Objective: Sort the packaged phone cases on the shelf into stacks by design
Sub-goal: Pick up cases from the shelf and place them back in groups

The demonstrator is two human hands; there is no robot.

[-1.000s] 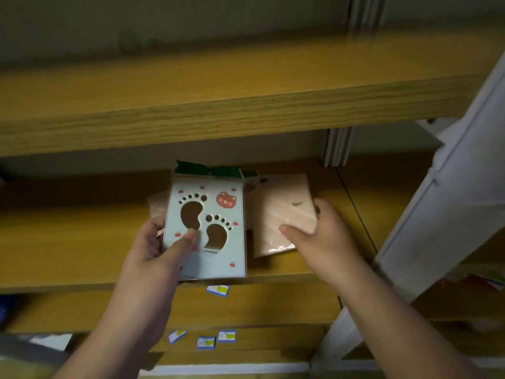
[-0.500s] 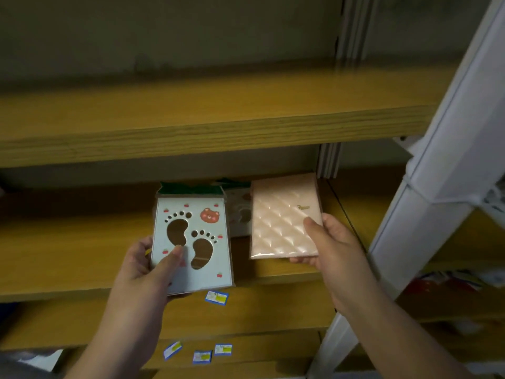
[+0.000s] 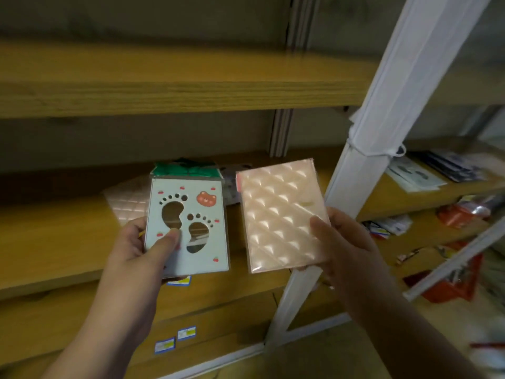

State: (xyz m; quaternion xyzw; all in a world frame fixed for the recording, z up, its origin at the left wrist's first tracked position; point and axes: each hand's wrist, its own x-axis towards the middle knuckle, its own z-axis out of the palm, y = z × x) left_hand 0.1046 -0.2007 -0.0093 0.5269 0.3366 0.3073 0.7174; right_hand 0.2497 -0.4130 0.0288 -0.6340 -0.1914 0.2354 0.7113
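Footprint-cutout case (image 3: 188,228) pinched in left fingers (image 3: 164,242), glossy, seemingly peach quilted case (image 3: 281,220) in right fingers (image 3: 318,228)

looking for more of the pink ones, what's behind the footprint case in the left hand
Behind the footprint case, held by the left hand, a pink quilted pack lies on the shelf, and green packaging shows above it. The rest is covered.

Wooden shelves (image 3: 169,97) run in tiers across a dim grey wall (image 3: 136,17) (the light is low and yellowish). A white post (image 3: 388,110) slants up the right side, and small blue labels (image 3: 175,339) sit on the lower shelf edges.
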